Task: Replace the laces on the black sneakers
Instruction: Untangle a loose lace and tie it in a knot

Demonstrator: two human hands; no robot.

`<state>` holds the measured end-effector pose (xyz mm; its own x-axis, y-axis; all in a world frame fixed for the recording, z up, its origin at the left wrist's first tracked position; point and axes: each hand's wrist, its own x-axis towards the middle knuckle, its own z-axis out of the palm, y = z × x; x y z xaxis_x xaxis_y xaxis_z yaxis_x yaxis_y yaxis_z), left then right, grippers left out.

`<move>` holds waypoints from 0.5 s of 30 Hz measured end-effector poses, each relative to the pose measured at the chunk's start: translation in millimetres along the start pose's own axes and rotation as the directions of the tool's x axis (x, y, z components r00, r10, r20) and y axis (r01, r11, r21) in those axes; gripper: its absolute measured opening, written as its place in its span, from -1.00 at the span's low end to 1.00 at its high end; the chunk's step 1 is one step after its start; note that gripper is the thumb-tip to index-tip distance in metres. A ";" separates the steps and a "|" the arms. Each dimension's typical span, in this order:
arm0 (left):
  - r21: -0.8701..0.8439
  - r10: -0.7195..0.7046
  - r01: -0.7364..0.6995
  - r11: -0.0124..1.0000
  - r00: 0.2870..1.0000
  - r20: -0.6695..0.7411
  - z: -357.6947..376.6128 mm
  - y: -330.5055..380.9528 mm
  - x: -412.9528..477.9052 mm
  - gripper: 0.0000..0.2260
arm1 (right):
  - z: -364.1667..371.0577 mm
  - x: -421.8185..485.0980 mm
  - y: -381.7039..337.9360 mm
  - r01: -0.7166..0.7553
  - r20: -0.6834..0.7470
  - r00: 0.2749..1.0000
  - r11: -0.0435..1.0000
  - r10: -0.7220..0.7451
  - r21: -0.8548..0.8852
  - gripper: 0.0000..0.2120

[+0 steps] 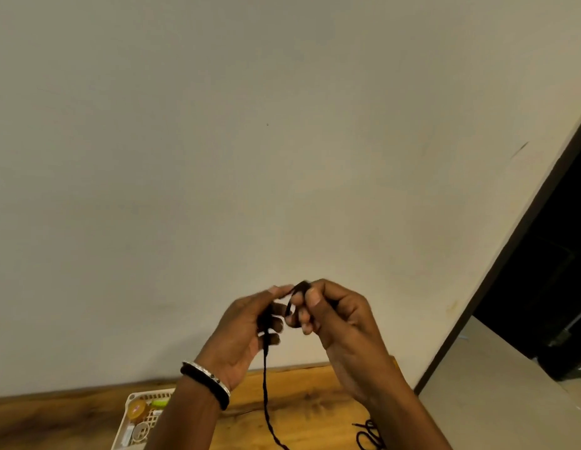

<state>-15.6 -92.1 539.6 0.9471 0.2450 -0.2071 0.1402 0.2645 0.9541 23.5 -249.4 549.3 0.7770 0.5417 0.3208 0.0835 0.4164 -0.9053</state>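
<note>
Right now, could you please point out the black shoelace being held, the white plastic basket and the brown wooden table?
black shoelace [264, 378]: head view, on the hanging strand.
white plastic basket [121, 428]: head view, on its left wall.
brown wooden table [55, 420]: head view, on bare tabletop.

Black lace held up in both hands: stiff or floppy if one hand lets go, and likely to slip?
Probably floppy: below the left hand the black lace hangs slack toward the table and curls in a loop between the hands. Likely very light, since it is a thin cord. It may slide through a loose pinch, so the right hand should pinch firmly.
</note>
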 end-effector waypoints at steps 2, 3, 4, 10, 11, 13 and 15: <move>0.009 -0.048 0.047 0.999 0.997 0.059 9.0 -6.7 -4.5 -0.76 | 0.1 7.2 -6.0 0.007 -0.088 0.996 0.984 0.009 0.176 -0.80; 0.017 -0.071 0.070 0.997 0.995 0.074 12.1 -10.3 -6.2 -0.77 | -1.4 10.7 -8.0 0.020 -0.130 0.991 0.976 0.008 0.215 -0.81; 0.031 -0.092 0.089 0.996 0.992 0.087 15.6 -13.1 -7.3 -0.78 | -4.5 14.0 -9.8 0.038 -0.166 0.986 0.972 0.002 0.233 -0.81; 0.054 -0.142 0.139 0.989 0.988 0.063 20.5 -21.8 -12.0 -0.68 | -27.4 29.8 -10.6 0.170 -0.298 0.938 0.984 -0.180 -0.060 -0.76; 0.049 -0.135 0.133 0.990 0.990 0.050 19.6 -21.7 -11.9 -0.68 | -33.3 31.5 -6.4 0.190 -0.285 0.924 0.952 -0.256 -0.242 -0.78; 0.019 -0.121 0.121 0.992 0.992 0.029 16.8 -19.7 -11.9 -0.68 | -48.0 32.6 6.2 0.265 -0.140 0.884 0.724 -0.447 -0.637 -0.80; -0.058 -0.125 0.126 0.990 0.992 0.017 13.0 -15.2 -11.2 -0.68 | -62.0 29.4 22.5 0.383 0.143 0.840 0.385 -0.524 -0.840 -0.82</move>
<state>-24.5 -111.0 530.2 0.9269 0.1946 -0.3210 0.2412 0.3467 0.9064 86.9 -269.3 521.1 0.5194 0.3409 0.7836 0.8538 -0.2452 -0.4593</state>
